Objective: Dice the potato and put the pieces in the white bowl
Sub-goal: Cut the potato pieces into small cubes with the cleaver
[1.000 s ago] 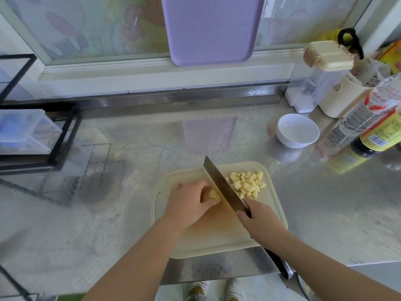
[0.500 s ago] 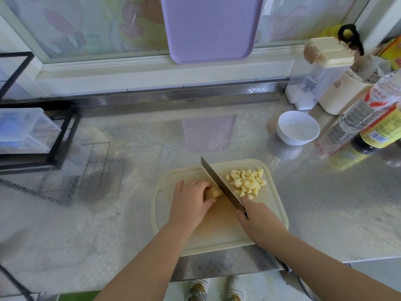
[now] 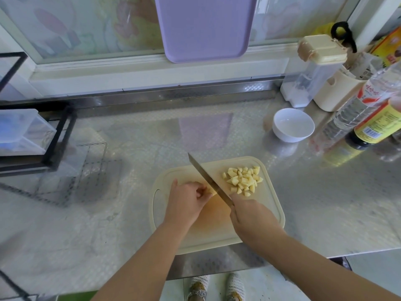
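Pinching one potato remnant point(image 3: 211, 192) in left grip point(image 3: 186, 200), clasping one knife point(image 3: 206, 177) in right grip point(image 3: 251, 216). One diced heap point(image 3: 243, 180) on one cutting board point(image 3: 269, 205), worktop's point(image 3: 130, 148) front edge; one white bowl point(image 3: 286, 137) rear-right.

Patterned window glass point(image 3: 86, 25) above a steel counter point(image 3: 97, 213), pale floor point(image 3: 217, 284) below.

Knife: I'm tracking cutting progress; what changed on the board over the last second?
The knife, gripped by the right hand, stepped left, away from the potato dice, toward the left hand holding the remaining potato piece. Dice, cutting board and white bowl stayed put.
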The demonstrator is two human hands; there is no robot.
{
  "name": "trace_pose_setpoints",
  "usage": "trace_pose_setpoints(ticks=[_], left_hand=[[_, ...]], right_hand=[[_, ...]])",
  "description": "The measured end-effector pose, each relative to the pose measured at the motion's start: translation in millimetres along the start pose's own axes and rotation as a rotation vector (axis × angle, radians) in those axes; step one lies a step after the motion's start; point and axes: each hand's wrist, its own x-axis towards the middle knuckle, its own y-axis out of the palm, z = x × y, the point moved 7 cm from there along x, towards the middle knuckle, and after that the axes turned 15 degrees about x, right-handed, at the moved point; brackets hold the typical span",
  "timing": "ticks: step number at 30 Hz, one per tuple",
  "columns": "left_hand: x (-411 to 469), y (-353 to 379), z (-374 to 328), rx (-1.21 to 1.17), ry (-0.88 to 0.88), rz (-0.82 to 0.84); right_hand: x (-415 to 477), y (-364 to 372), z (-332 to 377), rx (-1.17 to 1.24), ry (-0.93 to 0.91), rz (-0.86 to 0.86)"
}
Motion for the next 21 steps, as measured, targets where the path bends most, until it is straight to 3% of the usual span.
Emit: trace_pose_setpoints(ticks=[5, 9, 10, 12, 16, 21], left_hand=[[-4.8, -13.2, -2.1, -0.036, -0.013, -0.049], [-9.0, -75.1, -6.1, -0.142, 0.015, -0.461], [-6.1, -87.3, -13.7, -0.141, 0.062, -0.499], [9.8, -93.1, -42.6, -0.032, 0.209, -0.368], [32.2, -46.4, -96.6, 0.334, 0.394, 0.181], [48.1, -7.9, -112.9, 0.521, 0.435, 0.327]], right_hand=[[2.8, 0.3, -4.6, -0.057, -0.009, -0.014], [3.1, -17.2, -12.3, -0.153, -0.068, -0.114], [3.0, -21.4, -14.5, -0.178, -0.081, -0.137], [2.3, -26.0, -18.9, -0.228, -0.091, -0.162], [-1.4, -29.8, -26.4, -0.275, -0.083, -0.166], [-3.5, -27.6, -33.1, -0.318, -0.067, -0.15]])
